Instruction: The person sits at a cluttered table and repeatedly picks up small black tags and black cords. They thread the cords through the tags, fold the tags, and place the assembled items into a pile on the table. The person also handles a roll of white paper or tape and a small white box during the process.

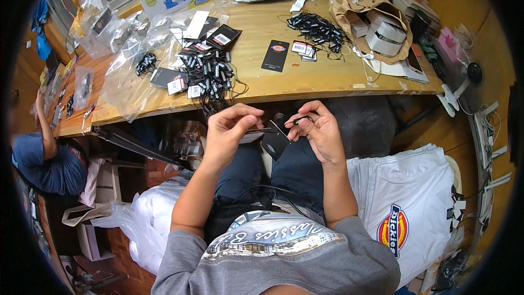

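Grey shirt [273, 262] | forearms [199, 186] angled inward | 2 hands [228, 131] [323, 134] pinching | black tag [275, 142] between

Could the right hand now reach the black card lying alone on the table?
Probably yes: the black card lies uncovered near the table edge, and nothing visibly blocks the right hand, though it holds something small and dark.

Your tag [274, 141] is black, your trousers [295, 177] dark blue, your sleeves [363, 251] grey, the table [322, 81] yellow-brown, the bag [348, 4] brown.
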Tool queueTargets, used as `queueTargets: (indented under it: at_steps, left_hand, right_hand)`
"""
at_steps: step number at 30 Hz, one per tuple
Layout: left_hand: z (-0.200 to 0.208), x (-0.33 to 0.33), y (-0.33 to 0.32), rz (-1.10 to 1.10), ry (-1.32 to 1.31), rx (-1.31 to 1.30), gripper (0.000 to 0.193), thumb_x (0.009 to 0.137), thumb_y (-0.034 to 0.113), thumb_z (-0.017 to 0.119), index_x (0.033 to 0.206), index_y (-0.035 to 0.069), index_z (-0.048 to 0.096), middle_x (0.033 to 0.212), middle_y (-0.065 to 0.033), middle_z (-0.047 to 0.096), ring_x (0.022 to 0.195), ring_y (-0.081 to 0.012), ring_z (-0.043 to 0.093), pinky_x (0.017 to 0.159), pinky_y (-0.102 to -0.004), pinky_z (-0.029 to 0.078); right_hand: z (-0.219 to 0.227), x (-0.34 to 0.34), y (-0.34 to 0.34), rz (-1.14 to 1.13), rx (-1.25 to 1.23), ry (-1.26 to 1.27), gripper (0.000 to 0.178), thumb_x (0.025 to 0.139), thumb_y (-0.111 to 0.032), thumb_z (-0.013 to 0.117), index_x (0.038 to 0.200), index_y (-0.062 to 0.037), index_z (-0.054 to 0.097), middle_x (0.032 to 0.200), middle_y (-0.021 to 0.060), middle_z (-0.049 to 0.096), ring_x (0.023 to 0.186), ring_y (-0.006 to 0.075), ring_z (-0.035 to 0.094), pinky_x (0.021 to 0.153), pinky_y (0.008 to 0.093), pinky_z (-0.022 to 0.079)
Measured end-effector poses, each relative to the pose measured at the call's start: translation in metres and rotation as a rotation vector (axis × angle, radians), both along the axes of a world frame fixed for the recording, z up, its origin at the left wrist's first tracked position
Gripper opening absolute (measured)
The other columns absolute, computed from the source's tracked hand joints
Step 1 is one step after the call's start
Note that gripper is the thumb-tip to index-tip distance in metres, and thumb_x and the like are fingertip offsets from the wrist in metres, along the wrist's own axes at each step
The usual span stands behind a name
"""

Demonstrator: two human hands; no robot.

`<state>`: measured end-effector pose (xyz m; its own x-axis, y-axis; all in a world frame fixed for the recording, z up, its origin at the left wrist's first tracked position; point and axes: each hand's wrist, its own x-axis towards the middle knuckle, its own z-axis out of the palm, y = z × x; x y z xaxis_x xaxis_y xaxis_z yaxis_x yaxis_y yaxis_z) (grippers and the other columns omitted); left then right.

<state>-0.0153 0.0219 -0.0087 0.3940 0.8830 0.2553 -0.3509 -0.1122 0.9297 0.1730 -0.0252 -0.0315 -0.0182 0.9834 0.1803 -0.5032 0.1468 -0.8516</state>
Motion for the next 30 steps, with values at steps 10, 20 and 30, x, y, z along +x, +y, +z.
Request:
queueTargets:
  at_steps: [10,20,30]
  left_hand:
    - [0.007,0.022,-0.015,-0.030,0.141,0.078,0.018,0.075,-0.004,0.055,0.089,-0.002,0.043,0.072,-0.0066,0.054,0.067,-0.0108,0.054,0.062,-0.0227,0.046]
    - [0.012,0.023,-0.016,0.004,0.364,0.310,0.021,0.074,-0.005,0.056,0.085,-0.001,0.040,0.071,-0.0063,0.052,0.067,-0.0099,0.052,0.062,-0.0222,0.044]
    - [0.007,0.024,-0.007,-0.107,0.279,0.310,0.028,0.072,-0.004,0.058,0.090,0.000,0.037,0.069,-0.0078,0.052,0.062,-0.0120,0.054,0.055,-0.0226,0.043]
  right_hand:
    - [0.002,-0.010,-0.003,-0.140,0.068,0.004,0.014,0.076,-0.013,0.060,0.078,-0.0020,0.052,0.062,0.0064,0.057,0.052,0.0101,0.054,0.047,0.0185,0.043]
    - [0.011,-0.016,-0.006,-0.190,0.053,-0.089,0.013,0.078,-0.011,0.059,0.071,-0.0025,0.052,0.055,0.0034,0.054,0.046,0.0063,0.050,0.042,0.0165,0.040]
    - [0.012,-0.017,-0.006,-0.096,-0.015,-0.083,0.014,0.077,-0.010,0.059,0.069,-0.0031,0.051,0.052,0.0029,0.052,0.042,0.0054,0.047,0.039,0.0166,0.037]
